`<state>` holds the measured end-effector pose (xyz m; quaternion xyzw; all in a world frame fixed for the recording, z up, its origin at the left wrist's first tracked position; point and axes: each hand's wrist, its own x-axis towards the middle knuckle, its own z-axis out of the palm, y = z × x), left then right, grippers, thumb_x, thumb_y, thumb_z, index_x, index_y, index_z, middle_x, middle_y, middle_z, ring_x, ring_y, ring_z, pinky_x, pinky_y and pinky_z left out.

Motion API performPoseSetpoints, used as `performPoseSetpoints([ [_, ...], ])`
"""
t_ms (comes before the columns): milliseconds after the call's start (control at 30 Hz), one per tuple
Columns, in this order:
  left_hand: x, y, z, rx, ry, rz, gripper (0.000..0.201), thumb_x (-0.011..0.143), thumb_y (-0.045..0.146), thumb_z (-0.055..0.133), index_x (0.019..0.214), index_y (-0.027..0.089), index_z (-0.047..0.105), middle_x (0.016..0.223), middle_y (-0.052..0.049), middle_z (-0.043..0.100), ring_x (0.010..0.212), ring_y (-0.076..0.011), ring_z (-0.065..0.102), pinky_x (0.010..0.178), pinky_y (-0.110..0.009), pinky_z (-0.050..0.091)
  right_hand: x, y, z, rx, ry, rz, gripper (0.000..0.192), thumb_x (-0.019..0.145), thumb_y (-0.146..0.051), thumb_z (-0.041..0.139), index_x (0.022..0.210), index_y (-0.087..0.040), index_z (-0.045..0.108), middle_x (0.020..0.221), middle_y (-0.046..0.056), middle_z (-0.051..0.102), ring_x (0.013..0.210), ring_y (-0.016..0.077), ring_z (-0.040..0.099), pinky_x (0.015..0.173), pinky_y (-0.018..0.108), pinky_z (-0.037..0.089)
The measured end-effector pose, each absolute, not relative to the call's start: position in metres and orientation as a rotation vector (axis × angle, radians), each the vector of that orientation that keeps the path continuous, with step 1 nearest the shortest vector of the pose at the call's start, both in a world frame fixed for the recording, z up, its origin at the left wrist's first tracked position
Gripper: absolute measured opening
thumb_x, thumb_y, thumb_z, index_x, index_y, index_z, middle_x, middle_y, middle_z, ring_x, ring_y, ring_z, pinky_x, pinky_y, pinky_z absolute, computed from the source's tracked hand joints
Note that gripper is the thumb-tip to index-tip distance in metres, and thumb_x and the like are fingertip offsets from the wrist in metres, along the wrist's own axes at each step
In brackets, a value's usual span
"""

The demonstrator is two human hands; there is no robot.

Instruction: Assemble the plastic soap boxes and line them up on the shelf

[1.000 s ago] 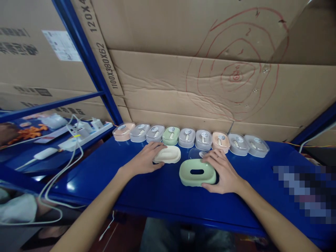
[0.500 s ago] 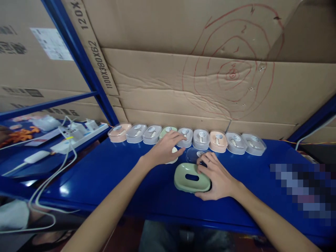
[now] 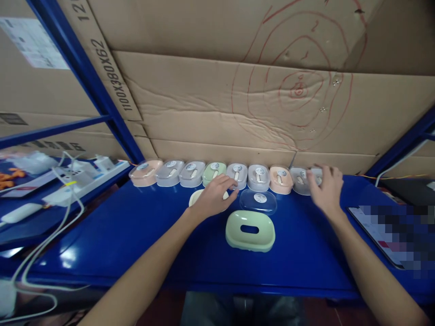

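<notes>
A light green soap dish part (image 3: pixel 234 231) with a slot in its middle lies on the blue table, touched by neither hand. Just behind it rests a clear lid (image 3: pixel 251 204) with a round sticker. My left hand (image 3: pixel 216 195) hovers with fingers loosely apart over a cream oval part (image 3: pixel 195 197), which it partly hides. On the right, my right hand (image 3: pixel 326 186) reaches over the far-right end of a row of lidded soap boxes, its thumb and fingers apart. It covers most of the last grey box (image 3: pixel 316 174); whether it touches the box I cannot tell.
Along the cardboard wall (image 3: pixel 204 108) stand several lidded boxes, among them a peach box (image 3: pixel 146 174) and a green box (image 3: pixel 214 173). At left are a power strip (image 3: pixel 102 174) and white cables (image 3: pixel 64 226). A partly blurred tablet-like device (image 3: pixel 370 231) lies at right.
My right hand has let go of the green soap dish part and moved right and back to the row's end. My left hand has stayed near the cream part. The view has shifted slightly.
</notes>
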<state>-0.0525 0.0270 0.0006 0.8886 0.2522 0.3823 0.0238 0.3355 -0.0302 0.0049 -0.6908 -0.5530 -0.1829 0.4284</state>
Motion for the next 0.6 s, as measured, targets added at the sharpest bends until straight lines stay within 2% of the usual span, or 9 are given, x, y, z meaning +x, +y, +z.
performPoseSetpoints([
  [67,-0.054,0.03,0.002,2.735,0.826,1.198,0.01,0.105,0.024,0.058,0.102,0.021,0.067,0.091,-0.005,0.072,0.091,-0.0248,0.066,0.089,-0.041,0.053,0.364,-0.026,0.0,-1.951,-1.248,-0.432,0.063,0.102,-0.059,0.048,0.142,-0.017,0.069,0.146,0.027,0.059,0.138,0.0464,0.051,0.115,0.065,0.042],
  [133,-0.057,0.034,0.004,2.7,0.893,1.221,0.011,0.103,0.022,0.058,0.098,0.022,0.067,0.085,-0.004,0.069,0.088,-0.024,0.065,0.085,-0.039,0.052,0.385,-0.025,-0.006,-2.131,-1.156,-0.333,0.061,0.104,-0.058,0.044,0.143,-0.02,0.072,0.154,0.025,0.056,0.143,0.0469,0.048,0.118,0.065,0.039],
  [233,-0.065,0.041,0.008,2.63,1.0,1.299,0.014,0.101,0.021,0.057,0.09,0.022,0.065,0.078,-0.002,0.064,0.079,-0.0221,0.063,0.077,-0.036,0.049,0.403,-0.025,-0.014,-2.26,-1.065,-0.223,0.057,0.105,-0.053,0.042,0.142,-0.023,0.073,0.151,0.022,0.058,0.143,0.0469,0.05,0.118,0.064,0.039],
  [433,-0.076,0.047,0.015,2.53,1.169,1.451,0.016,0.1,0.022,0.055,0.086,0.022,0.063,0.072,0.001,0.059,0.069,-0.019,0.058,0.071,-0.034,0.043,0.415,-0.024,-0.016,-2.289,-0.963,-0.129,0.054,0.101,-0.052,0.05,0.138,-0.019,0.07,0.142,0.029,0.063,0.133,0.046,0.06,0.108,0.059,0.049],
  [600,-0.078,0.048,0.015,2.496,1.216,1.48,0.016,0.099,0.025,0.056,0.085,0.021,0.064,0.068,0.002,0.057,0.066,-0.0179,0.056,0.068,-0.033,0.041,0.418,-0.024,-0.016,-2.31,-0.866,-0.112,0.056,0.091,-0.061,0.06,0.13,-0.022,0.068,0.144,0.028,0.061,0.128,0.0498,0.061,0.107,0.065,0.048],
])
